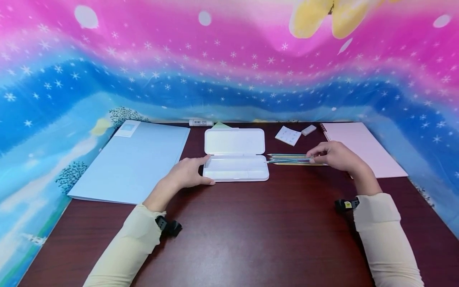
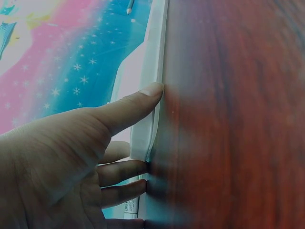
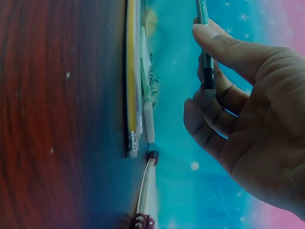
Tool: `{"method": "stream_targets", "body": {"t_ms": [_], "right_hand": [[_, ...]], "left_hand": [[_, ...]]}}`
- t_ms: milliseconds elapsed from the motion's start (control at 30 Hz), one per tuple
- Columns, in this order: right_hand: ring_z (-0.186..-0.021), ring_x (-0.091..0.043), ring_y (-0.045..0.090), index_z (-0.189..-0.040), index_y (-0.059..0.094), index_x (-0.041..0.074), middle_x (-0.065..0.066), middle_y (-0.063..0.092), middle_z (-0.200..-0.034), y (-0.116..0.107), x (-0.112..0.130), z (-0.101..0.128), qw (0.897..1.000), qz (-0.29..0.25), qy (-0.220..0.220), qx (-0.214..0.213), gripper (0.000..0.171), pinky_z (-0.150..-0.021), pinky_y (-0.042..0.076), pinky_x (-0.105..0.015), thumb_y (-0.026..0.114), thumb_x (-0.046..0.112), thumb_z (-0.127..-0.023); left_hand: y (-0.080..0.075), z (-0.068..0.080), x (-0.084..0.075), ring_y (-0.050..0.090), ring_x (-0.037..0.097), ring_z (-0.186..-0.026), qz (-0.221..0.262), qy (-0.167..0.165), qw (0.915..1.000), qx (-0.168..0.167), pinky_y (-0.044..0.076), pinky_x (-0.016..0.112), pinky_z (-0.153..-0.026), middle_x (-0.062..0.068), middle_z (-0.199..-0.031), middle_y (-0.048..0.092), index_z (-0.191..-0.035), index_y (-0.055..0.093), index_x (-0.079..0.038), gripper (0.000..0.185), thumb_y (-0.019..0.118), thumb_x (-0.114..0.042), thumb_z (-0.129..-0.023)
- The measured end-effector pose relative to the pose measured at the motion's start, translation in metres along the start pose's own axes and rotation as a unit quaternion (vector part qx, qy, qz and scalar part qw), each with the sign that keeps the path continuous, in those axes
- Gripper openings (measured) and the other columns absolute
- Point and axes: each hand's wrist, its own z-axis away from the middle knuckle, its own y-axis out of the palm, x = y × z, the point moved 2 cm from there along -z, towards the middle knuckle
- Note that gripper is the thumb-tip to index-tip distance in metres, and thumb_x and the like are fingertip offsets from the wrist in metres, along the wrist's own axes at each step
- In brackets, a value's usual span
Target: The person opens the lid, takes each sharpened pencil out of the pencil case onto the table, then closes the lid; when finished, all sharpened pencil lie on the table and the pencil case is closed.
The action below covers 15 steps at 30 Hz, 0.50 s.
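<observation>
A white pencil case (image 1: 236, 175) lies with its lid (image 1: 234, 141) folded back on the dark wooden table. My left hand (image 1: 184, 172) holds its left end, the thumb on the front edge and the index finger near the back corner. In the left wrist view the thumb presses the case wall (image 2: 151, 52). My right hand (image 1: 338, 155) pinches a green pencil (image 3: 206, 47) near its black-banded eraser end, raised off the table. Beneath it, several pencils (image 1: 287, 164) lie side by side to the right of the case; a yellow one (image 3: 131, 81) shows in the right wrist view.
A light blue folder (image 1: 143, 159) lies at the left, a pink spiral notebook (image 1: 369, 151) at the right. Behind the pencils are a white square pad (image 1: 288, 136) and an eraser (image 1: 308, 130). A glue stick (image 1: 201, 123) and a green paper (image 1: 220, 125) lie behind the case.
</observation>
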Motion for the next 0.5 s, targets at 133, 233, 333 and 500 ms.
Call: {"method": "stream_targets", "body": {"t_ms": [133,233,333,500], "right_hand": [[-0.103,-0.026,0.059,-0.112,0.079,0.017,-0.01,0.07,-0.117,-0.001,-0.006,0.0,1.0,-0.013,0.019,0.01,0.019,-0.085,0.051,-0.038,0.07,0.023,-0.096],[-0.106,-0.028,0.058,-0.115,0.078,0.015,-0.012,0.068,-0.12,-0.002,-0.009,0.0,0.999,-0.017,0.031,0.01,0.021,-0.086,0.051,-0.039,0.069,0.022,-0.097],[-0.109,-0.03,0.057,-0.115,0.078,0.013,-0.015,0.067,-0.123,-0.003,-0.012,0.0,0.999,-0.015,0.038,0.008,0.021,-0.086,0.051,-0.04,0.068,0.02,-0.098],[-0.113,-0.03,0.058,-0.115,0.078,0.015,-0.014,0.066,-0.126,0.002,-0.017,0.0,0.998,-0.026,0.046,0.024,0.022,-0.089,0.051,-0.041,0.069,0.025,-0.098]], "left_hand": [[-0.002,-0.001,0.0,0.052,0.035,-0.138,-0.004,0.0,1.0,0.004,0.044,0.054,-0.111,0.014,-0.155,0.05,-0.159,0.034,-0.017,0.097,0.078,-0.057,-0.082],[-0.005,-0.003,0.0,0.052,0.035,-0.138,-0.008,0.002,1.0,0.0,0.044,0.054,-0.11,0.014,-0.155,0.05,-0.159,0.034,-0.017,0.097,0.078,-0.056,-0.083],[-0.006,-0.004,-0.001,0.051,0.035,-0.138,-0.005,0.001,1.0,-0.002,0.044,0.054,-0.11,0.014,-0.155,0.05,-0.16,0.033,-0.017,0.097,0.078,-0.056,-0.083],[-0.002,-0.002,0.001,0.05,0.034,-0.139,0.0,-0.009,0.9999,0.011,0.044,0.054,-0.11,0.013,-0.155,0.049,-0.16,0.032,-0.019,0.097,0.078,-0.057,-0.083]]}}
